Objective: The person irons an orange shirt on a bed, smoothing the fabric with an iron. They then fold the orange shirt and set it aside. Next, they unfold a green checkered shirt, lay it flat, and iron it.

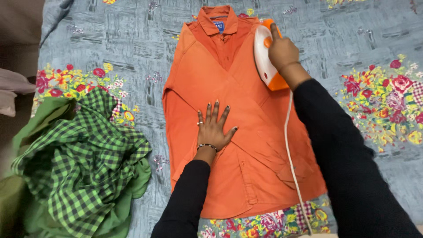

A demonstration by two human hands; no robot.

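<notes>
A: Quick pass. Right hand (282, 50) has its grip wrapped around the handle of the white and orange iron (265, 55), index finger stretched along the top. The iron sits on the shoulder of the orange shirt (229, 128), just beside the collar (219, 22).

B: Left hand?

A: Left hand (215, 128) holds nothing: palm flat, fingers spread, pressing the shirt's middle, well below and to the left of the iron grip.

B: Risks?

A: My judgement: the iron looks tipped on its edge, not flat, so it could crease or scorch the shoulder seam if it lingers. The white cord (291, 154) trails from the iron down across the shirt beside the right sleeve; it could drag and rumple the cloth, or catch the arm. And the flat hand lies in the iron's likely path, so a burn is possible.

B: Shirt's look?

A: Lying front up on a grey floral bedsheet (352, 39), long sleeves folded diagonally across the chest, collar at the far end. Cloth mostly smooth, some soft wrinkles near the lower pocket flap. Heaped green checked cloth (79, 163) lies well to the left of the flat hand, apart from the shirt.
</notes>
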